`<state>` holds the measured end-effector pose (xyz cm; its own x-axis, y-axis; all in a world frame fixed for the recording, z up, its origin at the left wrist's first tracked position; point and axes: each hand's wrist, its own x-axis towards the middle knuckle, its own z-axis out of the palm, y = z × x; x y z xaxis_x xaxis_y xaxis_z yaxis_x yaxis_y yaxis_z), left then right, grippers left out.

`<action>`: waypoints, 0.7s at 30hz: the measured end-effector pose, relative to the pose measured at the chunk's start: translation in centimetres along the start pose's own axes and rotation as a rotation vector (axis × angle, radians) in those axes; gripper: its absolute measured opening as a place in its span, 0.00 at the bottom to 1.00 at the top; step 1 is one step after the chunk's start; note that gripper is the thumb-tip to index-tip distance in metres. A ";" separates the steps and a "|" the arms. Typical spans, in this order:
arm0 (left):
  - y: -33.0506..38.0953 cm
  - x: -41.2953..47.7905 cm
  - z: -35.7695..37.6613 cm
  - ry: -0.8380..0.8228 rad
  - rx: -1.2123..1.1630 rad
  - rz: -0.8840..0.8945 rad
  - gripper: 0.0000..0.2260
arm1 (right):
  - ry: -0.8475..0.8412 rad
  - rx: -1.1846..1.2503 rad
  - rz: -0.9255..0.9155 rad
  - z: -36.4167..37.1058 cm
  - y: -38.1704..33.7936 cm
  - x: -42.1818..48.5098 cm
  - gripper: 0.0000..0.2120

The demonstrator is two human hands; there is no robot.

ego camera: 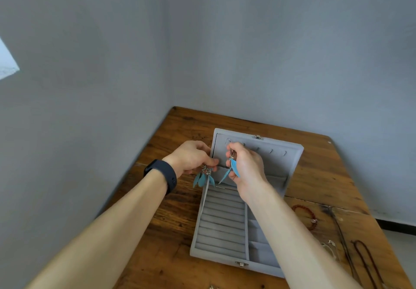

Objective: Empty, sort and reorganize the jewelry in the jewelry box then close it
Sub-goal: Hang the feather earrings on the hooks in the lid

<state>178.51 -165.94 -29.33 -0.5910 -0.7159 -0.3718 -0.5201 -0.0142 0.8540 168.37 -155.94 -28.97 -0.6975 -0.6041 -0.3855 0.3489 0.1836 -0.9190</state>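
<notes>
Pinches with the left hand point(191, 158) the metal top of a blue feather earring point(202, 179), fingers curled on it, feathers hanging down. Grips with the right hand point(245, 165) a second feather earring point(233, 169) between thumb and fingers, feathers also hanging. Holds both hands near each other, not touching, above the hinge side of the open jewelry box point(195, 239). Wears a dark wristband point(161, 175) on the left wrist.

Has the grey box in the middle of the wooden table point(171, 221): lid point(291, 153) standing open at 12 o'clock, ring rolls point(221, 221) in the 9 o'clock half of the base, small compartments point(258, 251) in the 3 o'clock half, metal latch point(242, 264) at 6 o'clock. Has on the table, at 3 o'clock from the box, a red bead bracelet point(306, 214), and at 4 o'clock a dark cord necklace point(364, 257), both apart from the box.
</notes>
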 end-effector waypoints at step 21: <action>-2.1 0.7 0.6 0.045 0.042 0.098 0.25 | -0.243 -0.076 -0.016 -4.3 2.4 0.3 0.08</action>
<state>178.83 -165.97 -31.61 -0.6127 -0.7429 -0.2696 -0.4868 0.0861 0.8693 166.33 -152.39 -31.69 -0.5287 -0.7742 -0.3479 0.2841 0.2248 -0.9321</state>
